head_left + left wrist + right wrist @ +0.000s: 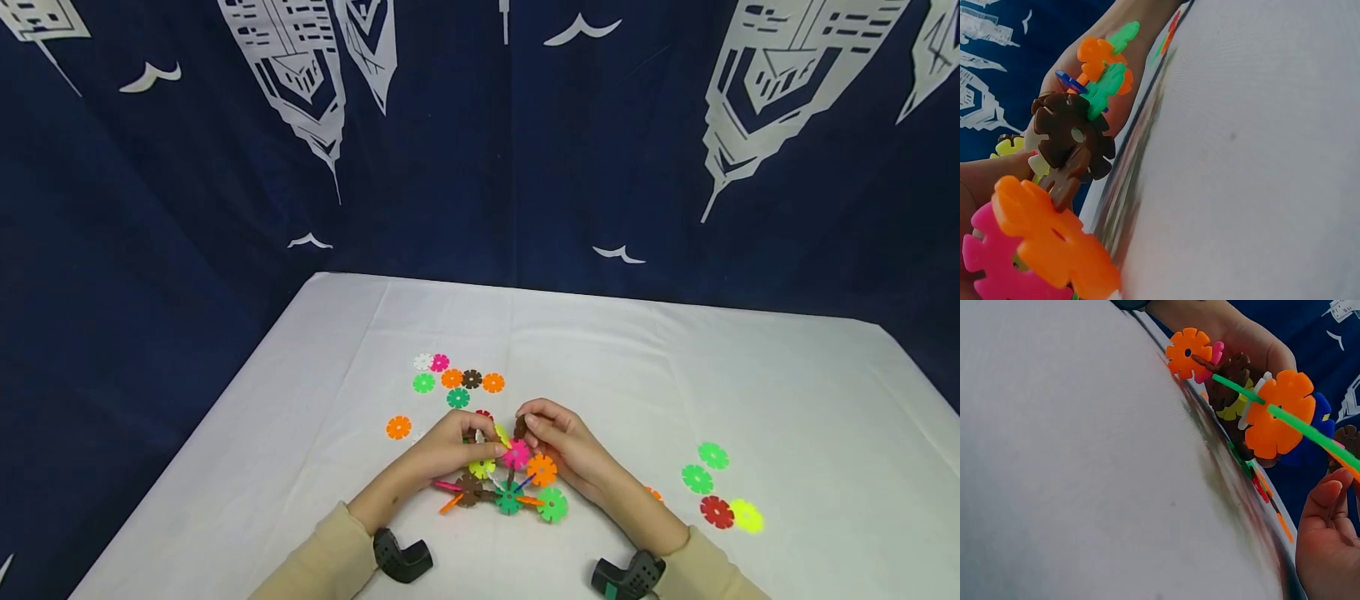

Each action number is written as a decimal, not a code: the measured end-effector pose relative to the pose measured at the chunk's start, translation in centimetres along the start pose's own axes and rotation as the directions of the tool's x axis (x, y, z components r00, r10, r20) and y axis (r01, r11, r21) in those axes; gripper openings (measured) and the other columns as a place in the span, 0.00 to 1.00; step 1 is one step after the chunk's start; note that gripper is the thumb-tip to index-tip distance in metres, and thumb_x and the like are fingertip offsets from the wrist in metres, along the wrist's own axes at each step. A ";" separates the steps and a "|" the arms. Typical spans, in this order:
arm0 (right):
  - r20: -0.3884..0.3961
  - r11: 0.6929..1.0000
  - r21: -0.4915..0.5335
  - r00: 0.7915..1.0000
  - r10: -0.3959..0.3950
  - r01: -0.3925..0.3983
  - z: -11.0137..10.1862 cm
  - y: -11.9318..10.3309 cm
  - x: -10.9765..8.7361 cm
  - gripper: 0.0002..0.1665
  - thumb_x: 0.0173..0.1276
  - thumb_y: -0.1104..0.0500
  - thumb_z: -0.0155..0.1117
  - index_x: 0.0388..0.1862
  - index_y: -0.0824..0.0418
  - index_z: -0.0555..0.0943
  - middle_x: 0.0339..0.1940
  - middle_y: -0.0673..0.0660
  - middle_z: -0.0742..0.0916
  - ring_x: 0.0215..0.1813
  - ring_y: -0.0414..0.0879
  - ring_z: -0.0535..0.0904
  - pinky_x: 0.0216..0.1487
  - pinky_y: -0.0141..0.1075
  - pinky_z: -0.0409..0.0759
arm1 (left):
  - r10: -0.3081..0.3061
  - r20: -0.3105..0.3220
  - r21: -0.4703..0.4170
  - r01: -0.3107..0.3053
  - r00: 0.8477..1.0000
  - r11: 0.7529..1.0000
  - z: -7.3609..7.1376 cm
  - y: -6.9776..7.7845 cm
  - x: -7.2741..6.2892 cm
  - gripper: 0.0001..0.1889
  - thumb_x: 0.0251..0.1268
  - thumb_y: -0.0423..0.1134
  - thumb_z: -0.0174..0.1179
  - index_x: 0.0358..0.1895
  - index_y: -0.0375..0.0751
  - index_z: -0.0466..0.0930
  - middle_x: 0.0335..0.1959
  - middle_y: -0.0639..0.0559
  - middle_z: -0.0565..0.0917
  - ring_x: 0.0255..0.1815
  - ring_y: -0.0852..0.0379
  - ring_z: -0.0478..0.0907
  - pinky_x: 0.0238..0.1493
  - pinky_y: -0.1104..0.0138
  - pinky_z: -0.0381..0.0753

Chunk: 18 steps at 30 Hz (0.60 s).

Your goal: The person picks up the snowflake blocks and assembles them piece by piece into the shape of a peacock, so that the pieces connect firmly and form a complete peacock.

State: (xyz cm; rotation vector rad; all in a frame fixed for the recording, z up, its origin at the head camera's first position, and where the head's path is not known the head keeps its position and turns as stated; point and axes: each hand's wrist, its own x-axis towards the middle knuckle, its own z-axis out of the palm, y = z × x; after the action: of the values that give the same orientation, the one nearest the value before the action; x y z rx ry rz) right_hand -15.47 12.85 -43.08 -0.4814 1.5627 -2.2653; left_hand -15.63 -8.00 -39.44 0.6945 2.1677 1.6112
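A structure of interlocked plastic snowflake discs (509,497), in green, orange, brown, pink, yellow and other colours, is held up between both hands. My left hand (457,446) grips it from the left, thumb by the pink disc (517,454). On the other side, my right hand (566,442) pinches a brown snowflake disc (521,427) at the top of the structure. The left wrist view shows a pink disc and an orange disc (1054,240) joined close to the camera. From the right wrist, an orange disc (1280,415) crossed by an edge-on green disc (1310,430) partly covers the blue one behind.
Loose discs lie flat on the white tablecloth (600,358): a group beyond the hands with a brown disc (471,379), a single orange disc (398,427) to the left, and green, red and yellow discs (747,516) on the right. A dark blue curtain (465,167) hangs behind.
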 end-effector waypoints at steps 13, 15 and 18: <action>0.059 0.955 -0.289 0.996 -0.059 0.074 0.0 -0.3 -0.3 0.30 0.59 0.69 0.66 0.60 0.72 0.69 0.45 0.65 0.78 0.41 0.45 0.79 0.41 0.33 0.80 | 0.000 -0.022 -0.080 -0.001 1.000 0.997 -0.1 -0.4 0.0 0.06 0.59 0.28 0.60 0.29 0.27 0.80 0.26 0.56 0.78 0.28 0.59 0.66 0.33 0.67 0.64; 0.062 0.938 -0.339 0.996 -0.058 0.075 0.2 -0.6 -0.3 0.32 0.57 0.70 0.68 0.60 0.72 0.68 0.44 0.66 0.78 0.41 0.47 0.79 0.41 0.34 0.80 | 0.005 -0.022 -0.096 -0.007 1.000 0.995 -0.1 -0.4 0.0 0.06 0.59 0.28 0.60 0.29 0.26 0.80 0.26 0.55 0.78 0.28 0.59 0.66 0.33 0.68 0.64; 0.041 0.899 -0.432 0.997 -0.063 0.075 0.5 -1.1 -0.3 0.34 0.54 0.69 0.71 0.60 0.71 0.69 0.41 0.64 0.79 0.40 0.48 0.79 0.41 0.34 0.79 | 0.014 -0.029 -0.117 -0.017 0.999 0.993 -0.2 -0.4 0.0 0.07 0.60 0.29 0.59 0.30 0.25 0.79 0.27 0.55 0.79 0.29 0.59 0.66 0.33 0.68 0.64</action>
State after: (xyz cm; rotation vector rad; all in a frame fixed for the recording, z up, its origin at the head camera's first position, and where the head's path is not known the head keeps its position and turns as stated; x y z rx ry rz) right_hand -15.04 12.94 -41.88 -0.6867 2.0743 -1.9391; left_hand -15.81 -8.21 -39.79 0.6586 2.0723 1.7499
